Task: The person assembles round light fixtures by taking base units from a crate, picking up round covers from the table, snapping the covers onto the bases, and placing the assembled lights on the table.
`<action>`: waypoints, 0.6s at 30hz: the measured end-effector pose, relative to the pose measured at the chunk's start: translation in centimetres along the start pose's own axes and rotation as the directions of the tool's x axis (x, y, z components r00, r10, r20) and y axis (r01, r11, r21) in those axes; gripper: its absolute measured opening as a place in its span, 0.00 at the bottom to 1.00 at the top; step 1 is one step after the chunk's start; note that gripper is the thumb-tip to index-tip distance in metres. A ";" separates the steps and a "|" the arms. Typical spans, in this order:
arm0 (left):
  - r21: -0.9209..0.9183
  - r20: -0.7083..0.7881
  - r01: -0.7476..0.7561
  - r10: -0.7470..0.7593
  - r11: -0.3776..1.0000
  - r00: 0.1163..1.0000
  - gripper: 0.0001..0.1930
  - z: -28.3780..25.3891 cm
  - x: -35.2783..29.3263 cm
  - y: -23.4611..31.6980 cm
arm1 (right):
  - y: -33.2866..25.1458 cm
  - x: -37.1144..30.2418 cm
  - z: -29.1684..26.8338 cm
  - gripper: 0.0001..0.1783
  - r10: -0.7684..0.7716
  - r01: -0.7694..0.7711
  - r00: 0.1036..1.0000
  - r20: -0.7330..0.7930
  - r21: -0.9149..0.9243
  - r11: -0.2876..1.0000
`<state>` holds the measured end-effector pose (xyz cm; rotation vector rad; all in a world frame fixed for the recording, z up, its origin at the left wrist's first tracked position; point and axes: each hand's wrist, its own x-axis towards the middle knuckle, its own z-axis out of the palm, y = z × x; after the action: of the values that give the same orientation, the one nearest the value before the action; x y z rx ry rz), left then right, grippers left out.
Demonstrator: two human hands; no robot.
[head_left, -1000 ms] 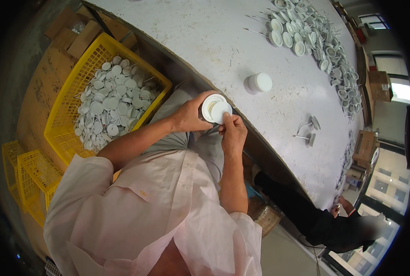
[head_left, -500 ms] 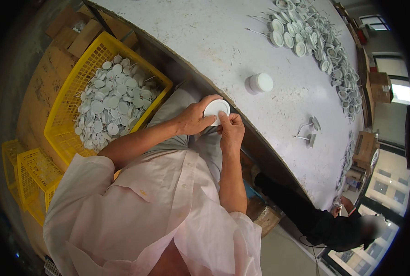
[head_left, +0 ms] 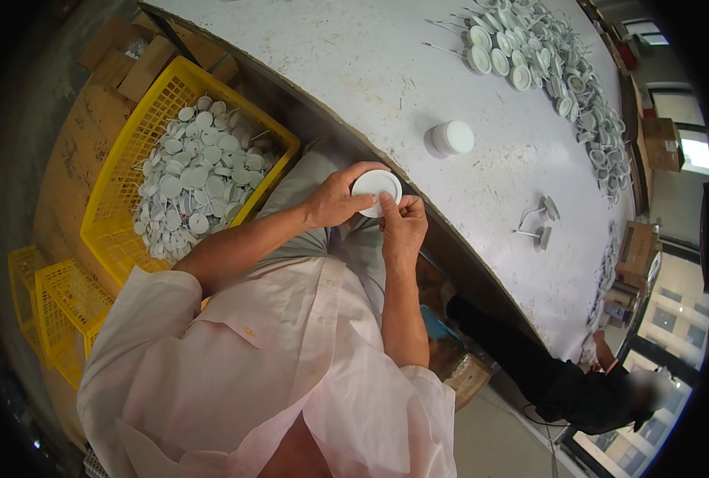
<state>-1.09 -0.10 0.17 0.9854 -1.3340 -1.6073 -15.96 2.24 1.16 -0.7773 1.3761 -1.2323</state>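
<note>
Over my lap, by the table's edge, I hold a round white disc with a raised rim (head_left: 376, 185). My left hand (head_left: 336, 197) grips it from the left, thumb on its lower rim. My right hand (head_left: 403, 223) pinches its lower right side, the thumb pressed on its face. The disc's underside is hidden. On the table beyond my hands stands a short white cylinder (head_left: 454, 138), which may be a stack of discs. Two small white round pieces with wire leads (head_left: 544, 236) lie farther right on the table.
A yellow plastic basket (head_left: 109, 209) full of wired white discs (head_left: 199, 163) stands at my left, with smaller yellow baskets (head_left: 72, 295) nearby. A heap of wired discs (head_left: 521, 60) covers the far side of the white table (head_left: 346, 72). A person in dark clothes (head_left: 585, 398) works at lower right.
Both hands keep the disc in nearly the same place and grip. The view has shifted slightly. The co-worker's arm has moved a little.
</note>
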 end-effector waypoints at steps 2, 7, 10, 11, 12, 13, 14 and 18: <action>-0.032 -0.002 0.006 -0.006 0.999 1.000 0.24 0.1 0.2 0.0 | 0.2 0.0 -0.2 0.15 -0.016 0.016 1.000 -0.010 0.008 1.000; -0.052 0.077 0.017 -0.013 0.998 0.997 0.25 -0.4 0.4 0.4 | -0.4 -0.2 -0.4 0.15 0.013 -0.013 1.000 -0.002 0.014 1.000; -0.050 0.089 0.009 -0.005 0.999 0.996 0.26 -0.4 0.5 0.1 | -0.7 -0.3 -0.3 0.14 0.019 -0.019 1.000 -0.010 0.013 1.000; -0.048 0.089 0.010 -0.006 0.999 0.996 0.26 -0.4 0.5 -0.1 | -0.8 -0.3 -0.3 0.14 0.022 -0.022 1.000 -0.012 0.003 1.000; -0.097 0.088 0.016 -0.008 0.995 0.996 0.25 -0.3 0.5 -0.3 | -0.7 -0.4 -0.3 0.14 0.024 -0.025 1.000 -0.014 -0.007 1.000; -0.146 0.089 0.023 -0.010 0.989 0.996 0.25 -0.3 0.5 -0.3 | -0.7 -0.4 -0.4 0.14 0.025 -0.025 1.000 -0.015 -0.004 1.000; -0.144 0.091 0.024 -0.011 0.989 0.996 0.25 -0.3 0.4 -0.3 | -0.5 -0.4 -0.5 0.14 0.020 -0.020 1.000 -0.013 -0.007 1.000; -0.241 0.125 0.169 -0.142 0.956 0.982 0.23 -0.4 0.3 0.0 | -0.3 -0.8 -0.6 0.13 0.009 -0.009 1.000 -0.008 -0.022 1.000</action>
<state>-0.85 -0.50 0.11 0.8768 -1.1088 -1.9190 -16.40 3.02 1.59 -0.7817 1.4007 -1.2163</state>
